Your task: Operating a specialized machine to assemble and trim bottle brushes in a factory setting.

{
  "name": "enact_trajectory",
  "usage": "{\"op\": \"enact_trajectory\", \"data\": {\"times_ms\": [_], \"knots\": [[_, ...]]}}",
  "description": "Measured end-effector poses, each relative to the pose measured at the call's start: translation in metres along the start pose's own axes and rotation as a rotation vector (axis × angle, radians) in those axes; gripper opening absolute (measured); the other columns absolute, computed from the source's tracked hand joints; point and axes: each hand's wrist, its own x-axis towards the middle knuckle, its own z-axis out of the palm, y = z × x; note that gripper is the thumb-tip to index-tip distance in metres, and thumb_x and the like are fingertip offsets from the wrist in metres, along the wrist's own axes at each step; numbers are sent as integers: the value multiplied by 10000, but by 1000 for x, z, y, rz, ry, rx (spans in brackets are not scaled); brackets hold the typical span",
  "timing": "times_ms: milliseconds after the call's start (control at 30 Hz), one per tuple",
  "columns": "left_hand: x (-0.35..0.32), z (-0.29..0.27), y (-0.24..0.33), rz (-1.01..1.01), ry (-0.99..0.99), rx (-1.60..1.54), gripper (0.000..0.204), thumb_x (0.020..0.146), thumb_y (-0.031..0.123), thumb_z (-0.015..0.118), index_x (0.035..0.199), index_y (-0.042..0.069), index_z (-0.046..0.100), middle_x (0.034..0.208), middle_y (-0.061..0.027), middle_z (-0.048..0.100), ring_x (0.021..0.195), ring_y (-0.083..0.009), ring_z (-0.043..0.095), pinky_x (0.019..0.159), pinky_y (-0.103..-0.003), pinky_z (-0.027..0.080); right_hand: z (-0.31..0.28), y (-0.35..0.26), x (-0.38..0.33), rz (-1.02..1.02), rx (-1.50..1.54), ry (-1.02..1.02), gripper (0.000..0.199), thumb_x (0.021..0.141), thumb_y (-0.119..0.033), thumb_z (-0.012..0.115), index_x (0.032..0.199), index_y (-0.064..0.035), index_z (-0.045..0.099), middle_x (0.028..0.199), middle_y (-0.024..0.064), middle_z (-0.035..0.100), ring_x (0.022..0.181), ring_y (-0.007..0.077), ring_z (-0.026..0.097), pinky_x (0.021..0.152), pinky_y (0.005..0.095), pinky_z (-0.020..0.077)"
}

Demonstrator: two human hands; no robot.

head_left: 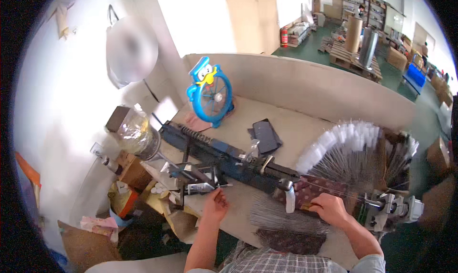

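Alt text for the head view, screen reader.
Bare left hand beside a long dark machine on a workbench, right hand over spotted dark-red cloth near thin gray wires; a blue duck-faced ring stands behind.

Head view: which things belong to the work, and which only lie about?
Seemingly in use: machine, by the left hand; spotted cloth, by the right hand; grey wires; white-tipped wires.

Apparently only around: blue duck wheel; dark slab; extinguisher.

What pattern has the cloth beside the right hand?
Pale spots on dark maroon cloth; best in head view.
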Motion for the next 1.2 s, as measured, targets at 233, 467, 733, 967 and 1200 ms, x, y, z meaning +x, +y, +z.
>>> {"op": "enact_trajectory", "data": {"times_ms": [233, 467, 733, 967, 1200], "knots": [[-13, 6, 1, 66, -1, -119, 102, 846, 197, 612, 804, 104, 604, 662, 45, 550, 597, -107, 527, 548, -272, 449, -38, -24, -1, -174, 73, 237, 206, 742, -146, 671, 930, -64, 651, 846, 78, 613, 740, 272, 612, 625, 350, 508], [3, 5, -9, 136, 96, -41, 91, 831, 216, 621, 803, 133, 595, 697, 54, 546, 604, -77, 499, 536, -266, 430, -48, 9, -4, -154, 87, 506, 187, 725, -129, 676, 900, -67, 657, 782, 79, 621, 756, 270, 604, 655, 356, 503], [-100, 100, -98, 347, -259, 636, 184, 849, 205, 602, 822, 26, 570, 706, -25, 565, 629, -108, 511, 570, -251, 422, -55, 26, -9, -67, 216, 415, 179, 758, -175, 663, 890, -54, 661, 812, 103, 646, 782, 280, 612, 688, 365, 500], [-98, 182, -167, 87, -552, 515, 161, 893, 151, 566, 919, -6, 587, 755, -44, 593, 656, -119, 550, 618, -252, 453, -64, 30, -3, 62, 477, 206, 226, 777, -182, 650, 946, -32, 661, 854, 122, 658, 766, 235, 630, 690, 316, 485], [-98, 188, -171, 180, -543, 650, 161, 891, 164, 570, 876, 5, 592, 751, -28, 592, 621, -102, 539, 576, -226, 445, -59, 40, -5, 189, 1049, 71, 213, 791, -123, 646, 977, -20, 661, 786, 86, 642, 670, 113, 563, 641, 267, 452]]}}
